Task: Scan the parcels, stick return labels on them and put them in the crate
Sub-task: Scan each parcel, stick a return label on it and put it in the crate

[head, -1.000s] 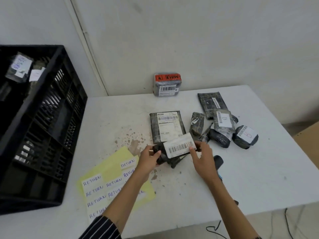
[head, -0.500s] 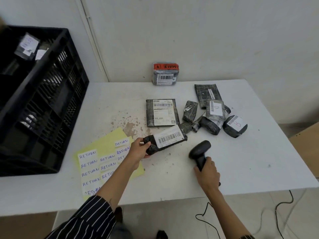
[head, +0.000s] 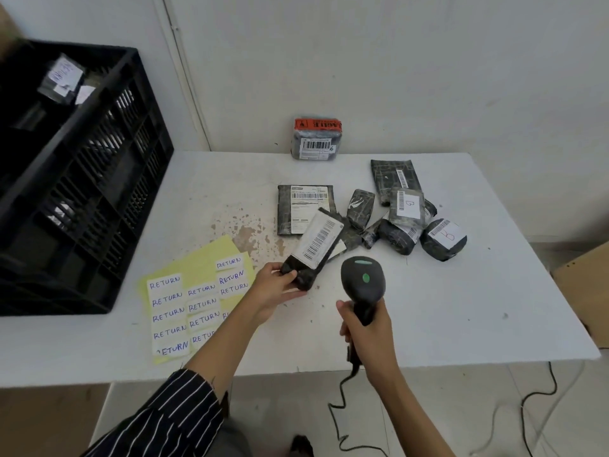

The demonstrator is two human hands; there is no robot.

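Above the near middle of the table [head: 461, 311], the left hand [head: 275, 288] holds a dark parcel [head: 318, 245] by its lower end, thumb on top and fingers curled beneath. The parcel's long axis runs up and away to the right, and its white barcode faces up. Just beside it on the right, the scanner [head: 362, 278] has its head about level with the gripped end. The right hand [head: 365, 331] is wrapped tight round the handle, with the cable trailing off the table edge. The scanner seems aimed forward past the parcel, so the barcode lies up and to the left of its line. The scan likely needs the head turned left or the parcel swung across. Return labels [head: 166, 285] lie left of the left forearm, and the crate [head: 99, 179] stands farther left.
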